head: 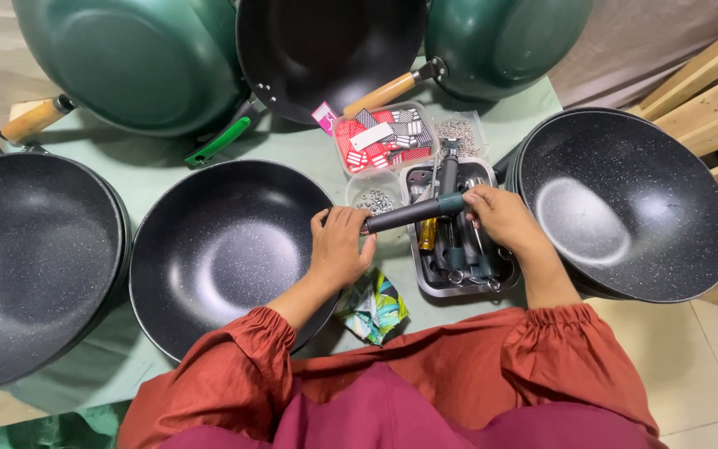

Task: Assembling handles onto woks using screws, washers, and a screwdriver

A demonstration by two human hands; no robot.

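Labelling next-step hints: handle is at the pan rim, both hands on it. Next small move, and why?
Probably press the dark cylindrical handle snug against the rim of the black speckled non-stick wok. The left hand grips the rim end and the right hand the far end, while the screwdrivers lie in the steel tray unpicked.

Both hands, left [338, 248] and right [500, 218], have fingers curled closed.

Red-white labels [384, 137] boxed; colourful packet [373, 306] by lap.
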